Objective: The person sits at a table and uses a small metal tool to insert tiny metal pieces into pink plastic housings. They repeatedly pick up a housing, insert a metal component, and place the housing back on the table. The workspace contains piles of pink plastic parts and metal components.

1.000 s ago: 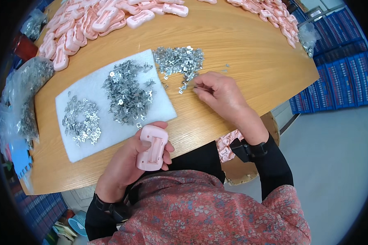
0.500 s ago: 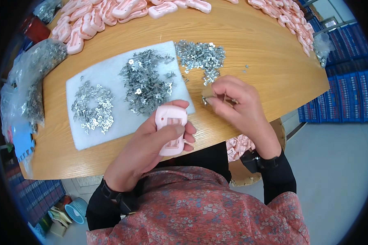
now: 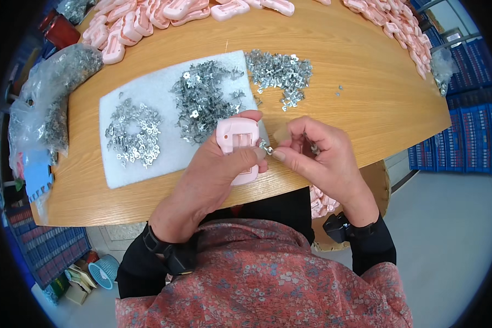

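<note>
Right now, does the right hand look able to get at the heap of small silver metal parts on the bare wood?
Likely yes: only brown wooden tabletop shows between the right hand and the heap, though that hand holds a small shiny metal piece.

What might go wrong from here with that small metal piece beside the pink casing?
The small metal piece sits at the very tip of the right hand's grip, so it might slip.
Other metal bits seem tucked inside that grip and could fall.
The left hand's thumb lies across the pink casing's front, possibly blocking access.
</note>
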`<state>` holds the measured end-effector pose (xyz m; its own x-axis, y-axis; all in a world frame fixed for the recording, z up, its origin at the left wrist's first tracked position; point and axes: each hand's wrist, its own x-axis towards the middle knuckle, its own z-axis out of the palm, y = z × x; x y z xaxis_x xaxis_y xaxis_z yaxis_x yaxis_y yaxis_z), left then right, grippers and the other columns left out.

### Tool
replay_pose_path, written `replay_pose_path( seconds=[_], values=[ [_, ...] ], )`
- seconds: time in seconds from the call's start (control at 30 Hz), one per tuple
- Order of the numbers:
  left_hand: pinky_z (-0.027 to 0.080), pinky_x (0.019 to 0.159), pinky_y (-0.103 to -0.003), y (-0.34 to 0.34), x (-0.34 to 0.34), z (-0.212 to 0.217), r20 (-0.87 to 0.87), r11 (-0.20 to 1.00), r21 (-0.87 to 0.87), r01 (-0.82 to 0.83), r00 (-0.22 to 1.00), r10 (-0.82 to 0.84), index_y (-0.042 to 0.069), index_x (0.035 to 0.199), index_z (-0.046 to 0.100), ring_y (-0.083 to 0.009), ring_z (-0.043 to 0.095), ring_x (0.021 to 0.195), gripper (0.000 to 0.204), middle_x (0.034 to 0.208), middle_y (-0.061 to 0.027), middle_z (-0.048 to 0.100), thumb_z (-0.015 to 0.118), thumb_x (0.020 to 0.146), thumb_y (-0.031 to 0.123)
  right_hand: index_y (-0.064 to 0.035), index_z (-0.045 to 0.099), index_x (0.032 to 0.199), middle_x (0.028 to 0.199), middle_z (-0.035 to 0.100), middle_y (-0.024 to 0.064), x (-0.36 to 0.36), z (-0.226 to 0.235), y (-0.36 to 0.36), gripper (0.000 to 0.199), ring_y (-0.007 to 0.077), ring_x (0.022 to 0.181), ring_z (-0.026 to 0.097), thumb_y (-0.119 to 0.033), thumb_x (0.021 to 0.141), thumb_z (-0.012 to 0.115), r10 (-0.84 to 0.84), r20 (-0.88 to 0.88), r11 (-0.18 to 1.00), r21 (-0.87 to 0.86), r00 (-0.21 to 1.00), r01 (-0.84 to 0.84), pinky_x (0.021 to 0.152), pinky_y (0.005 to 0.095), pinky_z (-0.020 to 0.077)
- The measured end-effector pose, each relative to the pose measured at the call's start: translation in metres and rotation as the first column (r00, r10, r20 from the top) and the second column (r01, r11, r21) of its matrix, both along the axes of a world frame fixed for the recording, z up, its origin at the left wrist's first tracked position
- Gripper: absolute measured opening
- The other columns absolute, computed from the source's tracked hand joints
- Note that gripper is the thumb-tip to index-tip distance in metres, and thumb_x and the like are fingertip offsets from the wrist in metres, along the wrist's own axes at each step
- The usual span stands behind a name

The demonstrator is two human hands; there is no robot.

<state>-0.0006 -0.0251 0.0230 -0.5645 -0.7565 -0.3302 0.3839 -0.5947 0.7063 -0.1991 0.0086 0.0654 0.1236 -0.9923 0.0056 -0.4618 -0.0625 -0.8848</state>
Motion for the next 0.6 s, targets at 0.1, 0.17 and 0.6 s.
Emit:
replay_pose_path(
  seconds=[0.1,0.17,0.6],
  values=[
    [0.052,0.074,-0.029,-0.002,-0.003,0.001,0.01,0.999,-0.027,-0.018,1.0,0.018,0.003,0.139,0.045,-0.0141,0.063,0.082,0.057,0.095,-0.0047,0.06,0.066,0.087,0.0,-0.0006,0.061,0.092,0.074,0.055,-0.004,-0.001,-0.009,0.003,0.012,0.0026,0.069,0.047,-0.007,0.089,0.07,-0.056,0.166,0.975,0.219,0.984,0.019,0.061,0.0212,0.0409],
    [0.053,0.074,-0.03,0.0,-0.004,0.0,0.009,1.0,-0.027,-0.016,1.0,0.016,0.003,0.139,0.045,-0.0146,0.063,0.081,0.055,0.095,-0.0054,0.061,0.065,0.089,0.003,-0.001,0.06,0.092,0.075,0.053,-0.006,0.001,-0.01,0.005,0.012,0.0014,0.069,0.044,-0.007,0.09,0.07,-0.085,0.263,0.964,0.265,0.961,0.013,0.06,0.0205,0.0387],
    [0.055,0.083,-0.038,-0.011,-0.001,0.004,-0.275,0.994,-0.069,-0.085,0.959,0.063,0.003,0.14,0.046,-0.0247,0.066,0.094,0.055,0.105,-0.016,0.066,0.031,0.106,0.044,-0.0033,0.063,0.097,0.088,0.062,-0.0045,0.001,-0.015,0.017,0.007,0.001,0.073,0.05,-0.007,0.092,0.067,-0.141,0.578,0.946,0.319,0.804,-0.063,0.064,0.0179,0.0392]
  ],
)
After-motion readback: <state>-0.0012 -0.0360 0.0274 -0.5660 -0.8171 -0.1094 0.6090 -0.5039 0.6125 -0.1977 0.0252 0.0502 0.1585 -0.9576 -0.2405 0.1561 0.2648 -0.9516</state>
